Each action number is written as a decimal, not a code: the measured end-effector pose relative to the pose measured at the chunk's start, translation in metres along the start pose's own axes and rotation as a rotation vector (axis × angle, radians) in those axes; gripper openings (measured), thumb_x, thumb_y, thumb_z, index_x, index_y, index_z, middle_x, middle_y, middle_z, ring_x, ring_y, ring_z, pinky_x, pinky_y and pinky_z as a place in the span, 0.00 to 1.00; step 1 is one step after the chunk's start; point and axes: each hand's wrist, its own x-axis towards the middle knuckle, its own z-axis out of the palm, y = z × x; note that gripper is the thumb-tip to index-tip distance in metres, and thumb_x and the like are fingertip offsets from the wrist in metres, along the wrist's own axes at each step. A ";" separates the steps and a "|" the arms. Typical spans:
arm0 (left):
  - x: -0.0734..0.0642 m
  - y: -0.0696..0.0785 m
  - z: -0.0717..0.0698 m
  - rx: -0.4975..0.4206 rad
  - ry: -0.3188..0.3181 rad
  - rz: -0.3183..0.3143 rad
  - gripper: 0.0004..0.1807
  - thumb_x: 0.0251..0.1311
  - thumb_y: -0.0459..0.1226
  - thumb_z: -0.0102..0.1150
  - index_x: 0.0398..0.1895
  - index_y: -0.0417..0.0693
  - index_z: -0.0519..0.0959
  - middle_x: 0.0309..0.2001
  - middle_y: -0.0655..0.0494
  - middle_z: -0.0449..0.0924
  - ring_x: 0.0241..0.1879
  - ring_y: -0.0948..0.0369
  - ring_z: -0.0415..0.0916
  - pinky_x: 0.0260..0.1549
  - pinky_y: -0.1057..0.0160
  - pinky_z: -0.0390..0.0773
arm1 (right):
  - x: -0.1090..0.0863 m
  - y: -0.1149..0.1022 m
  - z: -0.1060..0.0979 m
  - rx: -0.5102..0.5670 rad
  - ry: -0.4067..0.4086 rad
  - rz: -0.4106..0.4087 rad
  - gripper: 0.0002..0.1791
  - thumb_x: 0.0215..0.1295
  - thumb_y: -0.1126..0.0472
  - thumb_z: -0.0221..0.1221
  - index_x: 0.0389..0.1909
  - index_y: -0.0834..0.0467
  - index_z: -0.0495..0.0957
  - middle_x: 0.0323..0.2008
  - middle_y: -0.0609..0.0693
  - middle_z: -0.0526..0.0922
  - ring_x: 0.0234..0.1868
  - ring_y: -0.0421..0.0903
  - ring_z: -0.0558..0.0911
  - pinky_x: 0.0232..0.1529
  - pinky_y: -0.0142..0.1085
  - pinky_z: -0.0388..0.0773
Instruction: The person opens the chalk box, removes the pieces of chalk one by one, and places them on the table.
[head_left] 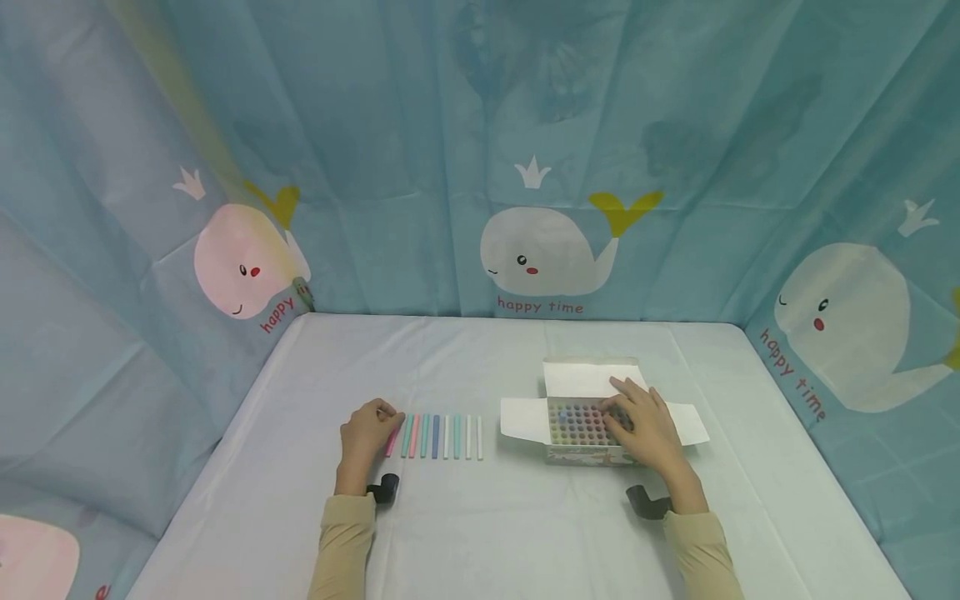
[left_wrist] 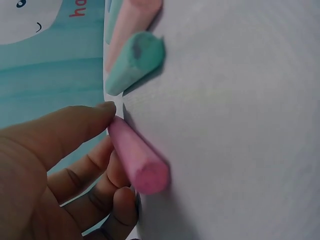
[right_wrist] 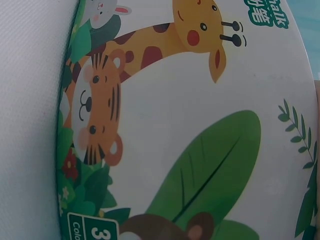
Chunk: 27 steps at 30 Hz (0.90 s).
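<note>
Between thumb and fingers my left hand (head_left: 367, 432) pinches a pink chalk stick (left_wrist: 139, 159) by its far end, the stick lying at the left end of a row. A green chalk stick (left_wrist: 136, 62) lies beside it. On the right, my right hand (head_left: 643, 422) reaches over an opened chalk box (head_left: 588, 455), thumb and index finger bent close together at the upright chalk ends (head_left: 583, 421) inside. I cannot tell whether they grip a stick. The right wrist view shows only the box's printed side (right_wrist: 190, 100), with the fingers out of sight.
Pastel chalk sticks (head_left: 436, 437), several in number, lie parallel on the white tablecloth (head_left: 450, 533). The box's flaps (head_left: 525, 419) are folded outward, with a larger lid flap (head_left: 581, 379) at the back. A blue whale-print curtain (head_left: 420, 233) surrounds the table.
</note>
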 end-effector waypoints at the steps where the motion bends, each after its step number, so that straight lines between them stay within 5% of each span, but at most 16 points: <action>1: 0.000 0.001 0.000 0.003 0.002 0.001 0.15 0.55 0.46 0.61 0.33 0.42 0.78 0.27 0.51 0.80 0.32 0.51 0.75 0.43 0.41 0.66 | 0.000 0.000 0.000 0.001 0.000 0.000 0.05 0.57 0.55 0.61 0.35 0.48 0.78 0.63 0.56 0.68 0.66 0.61 0.60 0.66 0.58 0.44; 16: 0.001 0.006 0.004 0.018 0.059 0.026 0.17 0.55 0.46 0.60 0.40 0.43 0.78 0.30 0.50 0.78 0.30 0.53 0.73 0.37 0.46 0.67 | 0.000 0.002 0.002 0.003 0.003 -0.014 0.06 0.57 0.55 0.62 0.35 0.47 0.78 0.62 0.56 0.69 0.66 0.62 0.61 0.65 0.60 0.45; 22: -0.004 0.026 0.001 -0.014 0.096 0.071 0.15 0.57 0.45 0.60 0.40 0.44 0.80 0.29 0.52 0.77 0.26 0.56 0.70 0.34 0.50 0.67 | 0.000 0.002 0.002 0.001 0.002 -0.007 0.06 0.57 0.55 0.61 0.36 0.47 0.78 0.63 0.56 0.68 0.66 0.61 0.61 0.66 0.59 0.44; 27: -0.011 0.047 0.004 -0.033 0.123 0.168 0.14 0.56 0.44 0.61 0.40 0.46 0.80 0.29 0.54 0.77 0.25 0.58 0.69 0.32 0.53 0.67 | -0.001 0.002 0.002 -0.006 0.006 -0.009 0.06 0.57 0.55 0.62 0.36 0.48 0.78 0.62 0.56 0.68 0.66 0.61 0.61 0.66 0.59 0.45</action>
